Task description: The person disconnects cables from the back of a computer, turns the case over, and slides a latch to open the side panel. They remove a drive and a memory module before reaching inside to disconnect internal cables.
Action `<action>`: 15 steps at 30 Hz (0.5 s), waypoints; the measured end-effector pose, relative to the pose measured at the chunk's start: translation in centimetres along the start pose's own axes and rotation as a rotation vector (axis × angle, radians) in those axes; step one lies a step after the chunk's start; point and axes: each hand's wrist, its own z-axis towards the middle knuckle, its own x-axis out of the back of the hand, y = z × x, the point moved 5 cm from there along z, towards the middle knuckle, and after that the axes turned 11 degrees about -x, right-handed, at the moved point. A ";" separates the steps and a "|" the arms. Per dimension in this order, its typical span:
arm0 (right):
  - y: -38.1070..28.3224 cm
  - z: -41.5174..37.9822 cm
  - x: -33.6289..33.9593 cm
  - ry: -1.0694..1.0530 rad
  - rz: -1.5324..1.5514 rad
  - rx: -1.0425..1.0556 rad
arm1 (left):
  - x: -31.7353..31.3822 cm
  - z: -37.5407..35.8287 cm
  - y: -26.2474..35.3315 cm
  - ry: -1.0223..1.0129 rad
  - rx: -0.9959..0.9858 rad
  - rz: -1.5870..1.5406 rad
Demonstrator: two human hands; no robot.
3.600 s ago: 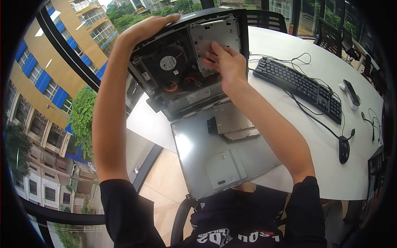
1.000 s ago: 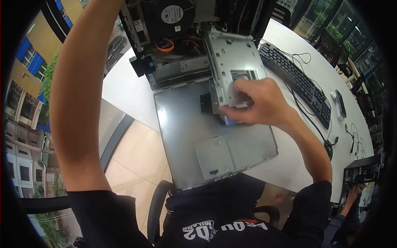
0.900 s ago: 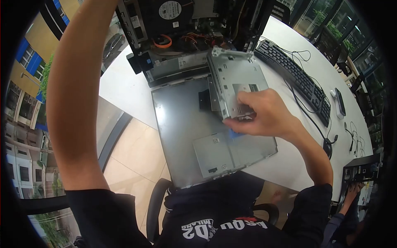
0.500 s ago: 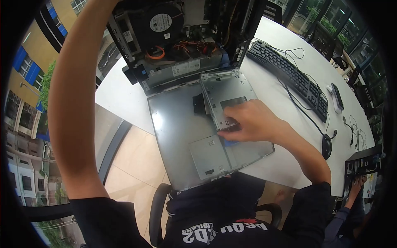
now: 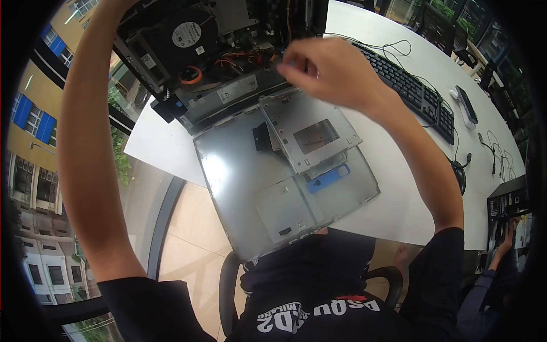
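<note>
My right hand (image 5: pixel 327 71) is over the lower right of the open computer case (image 5: pixel 236 91). Its fingers are loosely curled and the thumb stands apart from them; I see nothing held. Close to the fingertips are red and orange wires (image 5: pixel 250 60). Below the hand, a metal drive bracket (image 5: pixel 313 134) with a rectangular cutout lies on the detached side panel (image 5: pixel 228 188), and a blue latch (image 5: pixel 329 179) shows at its lower end. My left arm (image 5: pixel 94 142) reaches up past the case's left side; that hand is outside the frame.
On the white table (image 5: pixel 393 205) to the right lie a black keyboard (image 5: pixel 410 85), a mouse (image 5: pixel 457 176), cables and a phone-like device (image 5: pixel 466 105). Another person's hand (image 5: pixel 507 233) is by a second computer case (image 5: pixel 507 199) at far right. A fan (image 5: pixel 187 35) sits inside the near case.
My right hand has let go of the drive bracket and moved up to the case. The bracket stays on the panel. The view has shifted slightly, and my left arm still reaches upward.
</note>
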 end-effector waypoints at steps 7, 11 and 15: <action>-0.5 5.9 1.4 0.055 0.034 -0.241 | -0.1 -0.8 0.4 -0.062 -0.205 0.073; -1.9 6.5 2.3 0.619 -0.134 0.319 | -0.4 0.7 -0.1 -0.071 -0.297 0.256; -2.6 6.8 6.4 1.001 -0.322 0.553 | -0.2 0.7 -0.2 -0.100 -0.259 0.194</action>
